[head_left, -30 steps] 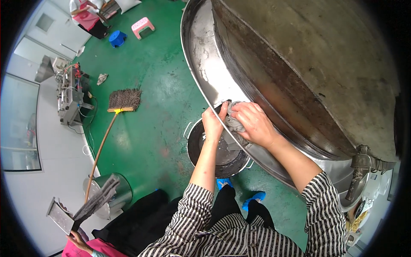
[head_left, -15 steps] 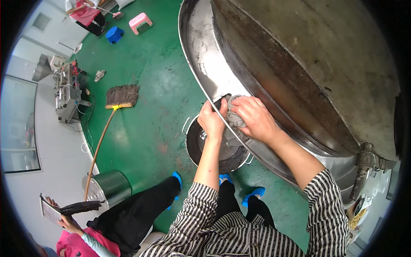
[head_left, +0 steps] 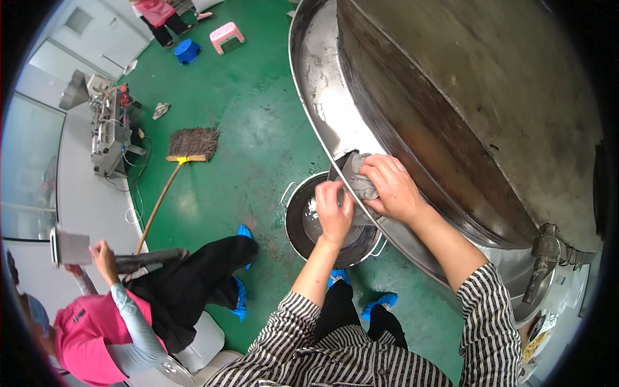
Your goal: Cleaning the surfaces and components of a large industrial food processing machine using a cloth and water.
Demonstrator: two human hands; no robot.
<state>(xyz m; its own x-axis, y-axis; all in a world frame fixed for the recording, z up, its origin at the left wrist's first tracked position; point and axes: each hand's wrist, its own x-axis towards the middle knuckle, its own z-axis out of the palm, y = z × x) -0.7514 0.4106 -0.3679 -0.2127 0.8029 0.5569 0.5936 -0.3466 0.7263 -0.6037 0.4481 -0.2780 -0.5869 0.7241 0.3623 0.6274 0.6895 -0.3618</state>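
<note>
Since a moment ago the person's hands have barely shifted along the rim of the big steel vat (head_left: 322, 122), so the wiping goes on at the same spot. The right hand (head_left: 393, 190) presses flat on a grey cloth (head_left: 356, 175) bunched on the rim; the left hand (head_left: 334, 213), at seven o'clock from it, is closed on the cloth's hanging edge above a dark basin (head_left: 298, 222) on the green floor (head_left: 245, 129). A seated co-worker (head_left: 129, 303) has come into view at eight o'clock.
</note>
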